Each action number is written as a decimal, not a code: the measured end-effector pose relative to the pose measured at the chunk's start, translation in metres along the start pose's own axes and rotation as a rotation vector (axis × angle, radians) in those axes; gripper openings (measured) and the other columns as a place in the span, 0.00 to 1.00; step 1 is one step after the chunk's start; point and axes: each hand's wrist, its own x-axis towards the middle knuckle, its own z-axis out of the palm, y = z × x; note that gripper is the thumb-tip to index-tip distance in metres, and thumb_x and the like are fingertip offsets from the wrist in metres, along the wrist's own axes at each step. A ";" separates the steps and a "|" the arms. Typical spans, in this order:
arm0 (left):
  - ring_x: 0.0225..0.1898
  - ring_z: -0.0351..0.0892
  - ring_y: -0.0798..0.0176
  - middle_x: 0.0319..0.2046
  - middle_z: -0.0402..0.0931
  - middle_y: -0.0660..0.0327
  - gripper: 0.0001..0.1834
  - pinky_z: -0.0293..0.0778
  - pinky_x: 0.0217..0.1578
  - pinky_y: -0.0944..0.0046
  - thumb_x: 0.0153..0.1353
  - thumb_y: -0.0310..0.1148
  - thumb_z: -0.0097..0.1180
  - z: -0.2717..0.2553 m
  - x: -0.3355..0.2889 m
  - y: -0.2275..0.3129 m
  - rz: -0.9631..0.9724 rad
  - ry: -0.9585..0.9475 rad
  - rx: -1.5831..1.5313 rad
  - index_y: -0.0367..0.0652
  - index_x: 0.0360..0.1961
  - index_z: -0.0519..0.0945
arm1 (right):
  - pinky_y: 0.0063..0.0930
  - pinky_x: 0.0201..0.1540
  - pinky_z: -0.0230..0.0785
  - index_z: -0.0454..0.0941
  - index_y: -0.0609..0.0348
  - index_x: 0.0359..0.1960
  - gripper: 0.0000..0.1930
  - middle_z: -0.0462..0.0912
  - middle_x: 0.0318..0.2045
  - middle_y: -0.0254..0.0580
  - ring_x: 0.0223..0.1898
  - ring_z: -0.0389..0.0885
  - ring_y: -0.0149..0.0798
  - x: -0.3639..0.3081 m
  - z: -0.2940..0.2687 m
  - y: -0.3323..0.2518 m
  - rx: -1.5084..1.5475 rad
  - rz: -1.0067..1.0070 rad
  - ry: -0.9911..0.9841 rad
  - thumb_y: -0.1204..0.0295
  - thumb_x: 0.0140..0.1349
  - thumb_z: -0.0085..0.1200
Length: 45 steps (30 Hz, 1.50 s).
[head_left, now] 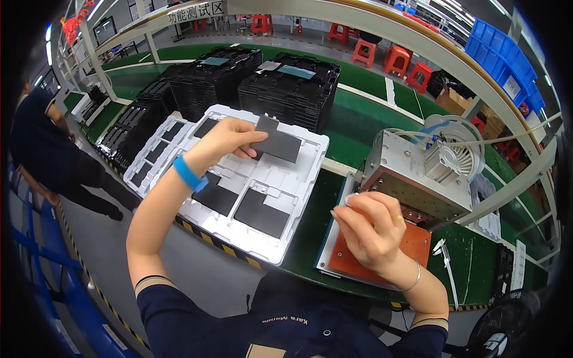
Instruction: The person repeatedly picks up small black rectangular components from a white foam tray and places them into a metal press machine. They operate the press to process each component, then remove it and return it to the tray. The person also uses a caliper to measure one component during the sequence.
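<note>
Head view, left hand (224,140) reaching forward, pinching one dark sheet (276,143) above the white tray (298,179), two more sheets lying in it, right hand (370,230) curling, fingertips pressed together, resting over the orange pad (418,241).

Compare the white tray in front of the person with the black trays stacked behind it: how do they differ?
The white tray is pale, while the black trays are dark. The white tray lies as a single layer near the bench edge; the black trays stand in tall stacks farther back. The left hand holds a dark panel over the white tray; no hand is near the black trays. Both have moulded compartments.
</note>
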 end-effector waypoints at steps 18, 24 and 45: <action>0.16 0.72 0.65 0.15 0.75 0.58 0.12 0.67 0.21 0.67 0.55 0.33 0.69 -0.071 -0.040 -0.026 0.562 0.568 0.706 0.38 0.21 0.81 | 0.50 0.65 0.59 0.79 0.58 0.54 0.23 0.76 0.59 0.47 0.62 0.72 0.50 0.032 0.097 0.039 0.365 0.232 -0.731 0.54 0.67 0.54; 0.48 0.76 0.56 0.29 0.77 0.62 0.08 0.65 0.63 0.42 0.52 0.32 0.68 0.003 -0.083 -0.049 0.806 0.174 0.983 0.45 0.27 0.80 | 0.46 0.55 0.66 0.82 0.60 0.48 0.26 0.81 0.48 0.50 0.53 0.77 0.50 0.076 0.195 0.008 0.154 0.319 -0.648 0.52 0.57 0.63; 0.31 0.68 0.55 0.18 0.75 0.62 0.21 0.65 0.42 0.55 0.64 0.43 0.58 0.051 -0.018 0.004 0.996 0.106 0.905 0.44 0.16 0.80 | 0.28 0.32 0.75 0.80 0.61 0.37 0.13 0.84 0.30 0.41 0.29 0.85 0.40 0.049 -0.023 0.027 0.412 0.471 -0.231 0.73 0.51 0.70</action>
